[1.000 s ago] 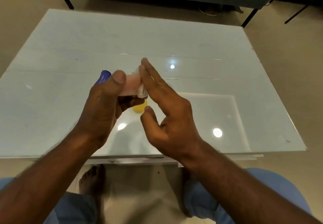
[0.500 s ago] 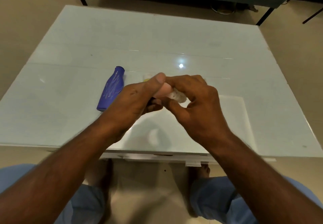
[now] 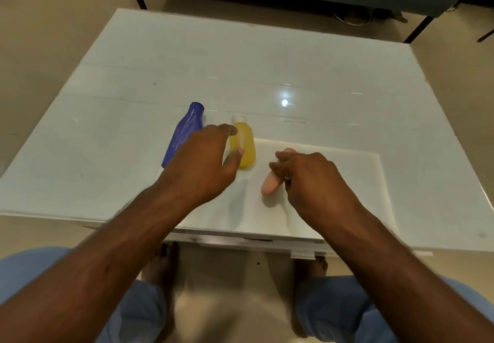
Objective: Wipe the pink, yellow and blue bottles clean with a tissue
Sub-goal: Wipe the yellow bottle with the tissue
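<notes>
Fingers of the left hand are spread and gently curled, gripping nothing, with the thumb tip and forefinger tip at or just over the near-left side of the yellow bottle; whether they already touch it cannot be told. Head view, only view supplied: the yellow bottle lies on its side on the tabletop, its pale cap pointing away beyond the fingertips. Just left of those fingers, partly hidden under the back of the hand, lies the blue bottle, also on its side, neck away. Fingers of the right hand are bunched closed, apparently around a small wad of tissue that is almost wholly hidden, so what they hold cannot be stated for certain; they press against the far half of the pink bottle, which lies flat with its rounded near end projecting toward the person from beneath them. All three bottles look like small, light, smooth plastic containers, stiff enough for a firm pinch, yet likely to roll or skid on the glossy tabletop. Judged best hold: thumb and fingers around the widest part of the yellow body, lifted clear before wiping, since the tapered neck and cap offer less purchase. Judged progress: pink bottle being finished or set down, yellow next, blue remaining.
</notes>
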Available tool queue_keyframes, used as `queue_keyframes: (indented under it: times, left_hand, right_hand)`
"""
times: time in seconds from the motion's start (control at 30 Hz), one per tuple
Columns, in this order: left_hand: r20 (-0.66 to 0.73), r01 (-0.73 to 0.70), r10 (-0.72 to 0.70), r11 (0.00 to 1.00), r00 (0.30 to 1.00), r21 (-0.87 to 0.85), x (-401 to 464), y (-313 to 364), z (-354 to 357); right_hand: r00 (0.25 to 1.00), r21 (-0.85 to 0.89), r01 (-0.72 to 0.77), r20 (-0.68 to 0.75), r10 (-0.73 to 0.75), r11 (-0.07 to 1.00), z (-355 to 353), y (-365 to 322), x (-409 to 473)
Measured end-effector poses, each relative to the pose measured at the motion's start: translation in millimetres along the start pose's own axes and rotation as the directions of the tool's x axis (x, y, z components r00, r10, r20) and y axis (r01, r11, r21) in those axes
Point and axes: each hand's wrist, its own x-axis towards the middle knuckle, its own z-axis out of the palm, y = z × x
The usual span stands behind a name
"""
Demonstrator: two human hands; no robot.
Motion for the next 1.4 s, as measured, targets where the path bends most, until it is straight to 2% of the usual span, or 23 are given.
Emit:
queue_keyframes:
  times: [0.13,0.27,0.67,1.0,1.07,1.13,1.17,1.23,1.3,1.4]
  left_hand:
    - [0.107,-0.100,0.082,0.980,0.991,0.170,-1,2,7]
    - [0.165,-0.111,0.066,0.954,0.984,0.277,0,0,15]
    - [0.111,-0.092,0.065,0.962,0.992,0.259,-1,1,18]
    - [0.117,-0.064,0.031,0.954,0.993,0.293,-3,3,12]
    - [0.058,-0.051,0.037,0.964,0.998,0.261,-4,5,13]
    - [0.015,-0.036,0.034,0.992,0.999,0.121,-6,12,14]
    - [0.038,-0.023,0.022,0.999,0.999,0.030,-8,17,16]
    - [0.174,-0.011,0.024,0.997,0.984,-0.075,-13,24,24]
    - [0.299,-0.016,0.052,0.992,0.953,-0.121,-18,28,33]
    - [0.376,-0.027,0.082,0.988,0.923,-0.149,-19,31,38]
  right_hand:
    - [0.997,0.114,-0.017,-0.069,0.025,0.993,-1,13,0]
    - [0.996,0.182,-0.039,-0.073,0.053,0.982,-2,22,-2]
    - [0.986,0.189,-0.117,-0.094,0.137,0.975,-7,25,3]
    - [0.954,0.198,-0.179,-0.204,0.219,0.964,-19,22,-4]
    - [0.952,0.189,-0.198,-0.197,0.235,0.962,-19,21,-3]
    - [0.953,0.172,-0.223,-0.169,0.252,0.959,-19,20,-3]
    - [0.953,0.167,-0.237,-0.152,0.262,0.957,-19,19,-3]
    - [0.951,0.176,-0.258,-0.126,0.281,0.950,-19,17,-4]
    - [0.949,0.200,-0.268,-0.114,0.294,0.942,-20,16,-5]
    - [0.950,0.218,-0.273,-0.096,0.298,0.937,-21,16,-5]
